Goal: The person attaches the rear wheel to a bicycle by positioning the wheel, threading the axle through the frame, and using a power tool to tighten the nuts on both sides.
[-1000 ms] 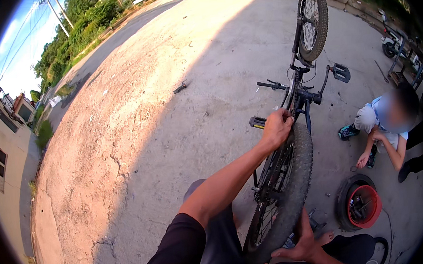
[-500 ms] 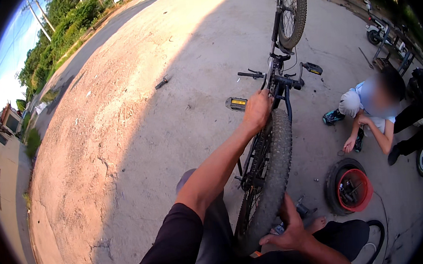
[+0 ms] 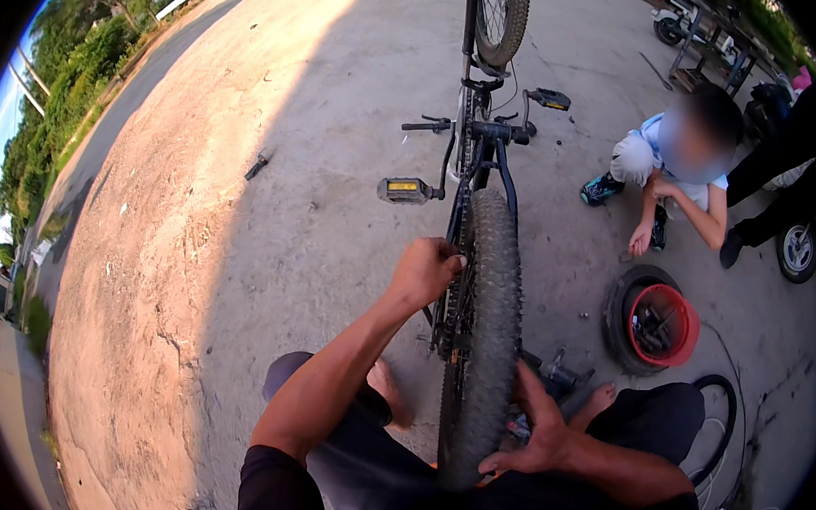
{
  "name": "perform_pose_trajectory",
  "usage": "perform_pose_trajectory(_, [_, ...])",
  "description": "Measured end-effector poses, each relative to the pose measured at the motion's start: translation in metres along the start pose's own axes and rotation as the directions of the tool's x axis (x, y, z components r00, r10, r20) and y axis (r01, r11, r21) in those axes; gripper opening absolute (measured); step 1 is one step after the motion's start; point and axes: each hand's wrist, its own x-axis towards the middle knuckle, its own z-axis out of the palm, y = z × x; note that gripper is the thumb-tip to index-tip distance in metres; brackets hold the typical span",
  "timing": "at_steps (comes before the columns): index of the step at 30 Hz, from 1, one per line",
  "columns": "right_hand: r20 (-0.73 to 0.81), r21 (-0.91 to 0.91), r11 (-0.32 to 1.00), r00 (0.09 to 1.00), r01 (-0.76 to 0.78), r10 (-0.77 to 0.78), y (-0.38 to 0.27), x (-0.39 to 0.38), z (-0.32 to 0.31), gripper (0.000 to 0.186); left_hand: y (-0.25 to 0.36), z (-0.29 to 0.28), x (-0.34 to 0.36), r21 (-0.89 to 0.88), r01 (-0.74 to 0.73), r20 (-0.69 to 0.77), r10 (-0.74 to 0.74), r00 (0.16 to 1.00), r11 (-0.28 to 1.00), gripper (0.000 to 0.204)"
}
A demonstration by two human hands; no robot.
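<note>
A bicycle stands upside down, its knobbly rear tyre [image 3: 489, 316] close to me and the front wheel [image 3: 502, 8] farther off. My left hand [image 3: 426, 275] is closed in a pinch beside the bicycle chain [image 3: 460, 214], left of the tyre; whether the chain lies between the fingertips cannot be made out. My right hand [image 3: 542, 436] holds the rear tyre low on its right side, thumb across the tread and fingers along the sidewall. The left pedal [image 3: 406, 190] sticks out beyond my left hand, and the right pedal [image 3: 549, 99] is on the far side.
A red bowl [image 3: 687, 329] of tools sits in a loose tyre [image 3: 617, 325] at right. A person [image 3: 679, 162] crouches beyond it, near another person's dark-clothed legs [image 3: 775, 169]. A black hose [image 3: 728, 422] curves by my knee. A small dark object [image 3: 256, 165] lies far left.
My left hand has come back toward me from near the crank, along the chain side. My right hand stays on the tyre. The left pedal shows fully now, and the whole view has shifted.
</note>
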Motion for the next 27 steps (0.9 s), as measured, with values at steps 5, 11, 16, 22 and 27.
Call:
perform_pose_trajectory(5, [-0.007,0.009,1.000,1.000,0.017,-0.017,0.001,0.001,0.004,0.132,-0.006,0.011,0.007,-0.151,-0.038,-0.089,0.025,0.996,0.988,0.019])
perform_pose_trajectory(11, [-0.047,-0.004,0.999,0.998,0.031,-0.032,0.003,0.000,0.006,0.132,0.017,0.011,0.028,-0.137,-0.172,-0.308,0.123,0.943,0.975,0.020])
perform_pose_trajectory(16, [-0.004,-0.054,0.999,1.000,-0.010,0.010,0.009,-0.007,0.001,0.132,0.027,0.013,0.072,-0.077,-0.261,-0.495,0.190,0.848,0.962,0.020])
perform_pose_trajectory(22, [0.002,-0.075,0.988,0.991,-0.137,0.137,0.012,-0.017,-0.001,0.135,0.031,0.014,0.110,-0.162,-0.192,-0.527,0.079,0.846,0.968,0.021])
perform_pose_trajectory(27, [0.028,-0.118,0.989,0.996,-0.084,0.088,0.001,-0.009,-0.003,0.135,0.003,0.004,0.123,-0.100,-0.076,-0.499,0.016,0.867,0.992,0.022])
